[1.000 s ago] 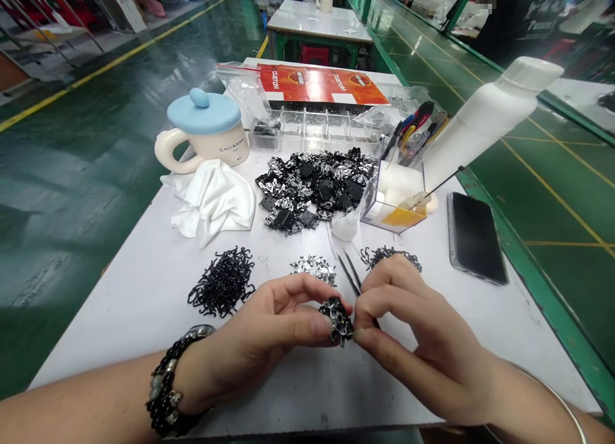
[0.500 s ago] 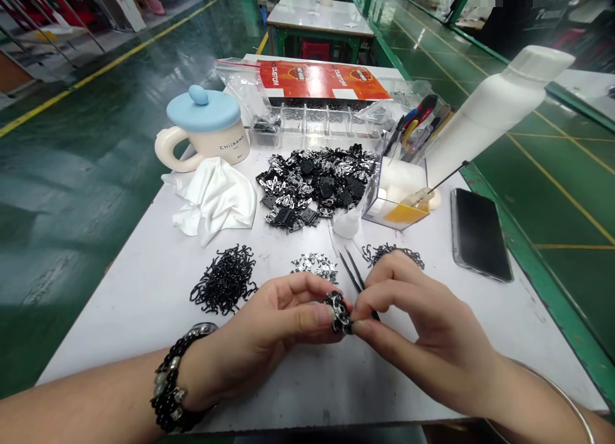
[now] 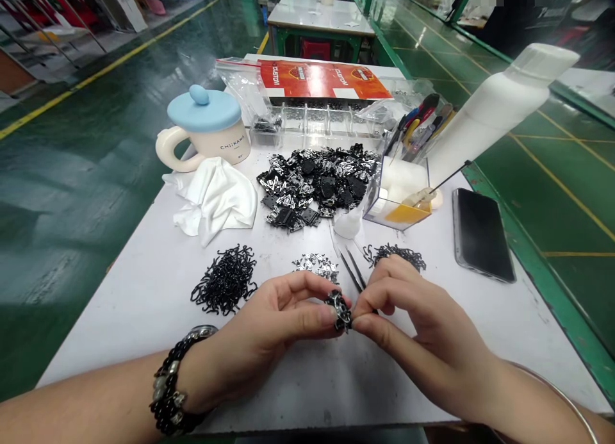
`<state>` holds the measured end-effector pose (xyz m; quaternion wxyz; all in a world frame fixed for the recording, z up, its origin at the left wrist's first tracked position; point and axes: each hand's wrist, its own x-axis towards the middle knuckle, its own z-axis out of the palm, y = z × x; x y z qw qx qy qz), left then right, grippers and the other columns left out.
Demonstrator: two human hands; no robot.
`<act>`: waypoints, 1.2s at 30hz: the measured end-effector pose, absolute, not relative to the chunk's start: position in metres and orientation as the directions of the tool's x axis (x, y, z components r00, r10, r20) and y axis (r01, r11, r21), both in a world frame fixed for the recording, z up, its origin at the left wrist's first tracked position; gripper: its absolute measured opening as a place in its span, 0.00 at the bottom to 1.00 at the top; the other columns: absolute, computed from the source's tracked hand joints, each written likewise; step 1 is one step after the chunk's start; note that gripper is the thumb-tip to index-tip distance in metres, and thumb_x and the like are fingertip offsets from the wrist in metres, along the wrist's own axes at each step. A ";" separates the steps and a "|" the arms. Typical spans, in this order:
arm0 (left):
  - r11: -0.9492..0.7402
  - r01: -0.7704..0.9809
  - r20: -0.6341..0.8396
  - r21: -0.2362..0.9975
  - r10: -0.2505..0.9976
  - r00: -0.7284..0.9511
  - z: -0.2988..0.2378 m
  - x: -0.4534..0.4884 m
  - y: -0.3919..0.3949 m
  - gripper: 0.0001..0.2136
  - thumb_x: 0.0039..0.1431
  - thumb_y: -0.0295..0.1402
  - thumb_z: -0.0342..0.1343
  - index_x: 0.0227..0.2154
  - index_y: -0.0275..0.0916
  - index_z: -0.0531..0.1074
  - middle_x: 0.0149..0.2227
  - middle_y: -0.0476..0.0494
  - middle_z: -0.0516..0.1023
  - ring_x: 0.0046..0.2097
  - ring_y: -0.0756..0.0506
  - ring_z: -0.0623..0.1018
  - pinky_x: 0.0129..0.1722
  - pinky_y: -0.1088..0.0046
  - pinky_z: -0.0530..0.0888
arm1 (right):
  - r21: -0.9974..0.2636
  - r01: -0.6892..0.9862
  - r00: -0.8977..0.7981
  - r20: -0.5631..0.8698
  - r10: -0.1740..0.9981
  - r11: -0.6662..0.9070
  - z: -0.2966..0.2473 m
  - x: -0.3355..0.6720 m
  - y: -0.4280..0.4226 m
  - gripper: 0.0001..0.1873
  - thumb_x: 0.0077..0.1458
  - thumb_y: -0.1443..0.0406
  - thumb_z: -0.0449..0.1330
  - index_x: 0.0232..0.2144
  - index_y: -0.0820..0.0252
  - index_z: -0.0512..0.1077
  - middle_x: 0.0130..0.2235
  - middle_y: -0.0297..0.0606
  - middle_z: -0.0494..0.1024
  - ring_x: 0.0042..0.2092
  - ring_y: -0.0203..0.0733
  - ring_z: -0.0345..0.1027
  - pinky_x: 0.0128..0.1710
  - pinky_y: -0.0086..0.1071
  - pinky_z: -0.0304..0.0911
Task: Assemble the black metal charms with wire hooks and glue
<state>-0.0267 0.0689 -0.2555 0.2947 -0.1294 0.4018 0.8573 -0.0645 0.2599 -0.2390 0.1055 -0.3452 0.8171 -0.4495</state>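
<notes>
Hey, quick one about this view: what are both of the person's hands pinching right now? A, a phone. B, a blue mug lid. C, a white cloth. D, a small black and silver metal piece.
D. The fingertips of the left hand and right hand meet on a small black and silver metal piece.
</notes>
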 end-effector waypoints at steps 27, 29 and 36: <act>-0.593 -0.588 -0.454 0.550 0.379 -0.806 -0.253 -0.025 0.070 0.09 0.51 0.28 0.63 0.35 0.34 0.71 0.32 0.45 0.77 0.36 0.51 0.75 0.38 0.77 0.70 | -0.931 -0.290 -0.833 0.130 -0.538 0.223 -0.250 -0.060 0.251 0.05 0.57 0.67 0.55 0.28 0.58 0.67 0.27 0.32 0.63 0.30 0.34 0.59 0.28 0.30 0.55; -0.591 -0.595 -0.462 0.545 0.380 -0.801 -0.255 -0.024 0.070 0.09 0.52 0.28 0.62 0.35 0.34 0.71 0.33 0.45 0.77 0.36 0.51 0.75 0.39 0.76 0.70 | -0.929 -0.296 -0.827 0.133 -0.546 0.222 -0.250 -0.060 0.251 0.06 0.57 0.67 0.55 0.28 0.58 0.67 0.27 0.32 0.64 0.30 0.34 0.59 0.29 0.30 0.56; -0.578 -0.602 -0.461 0.551 0.390 -0.797 -0.256 -0.024 0.070 0.09 0.53 0.27 0.62 0.36 0.34 0.71 0.33 0.44 0.77 0.37 0.50 0.75 0.40 0.76 0.70 | -0.924 -0.284 -0.827 0.102 -0.553 0.255 -0.248 -0.062 0.252 0.06 0.56 0.66 0.57 0.27 0.58 0.69 0.26 0.32 0.64 0.30 0.34 0.59 0.29 0.30 0.55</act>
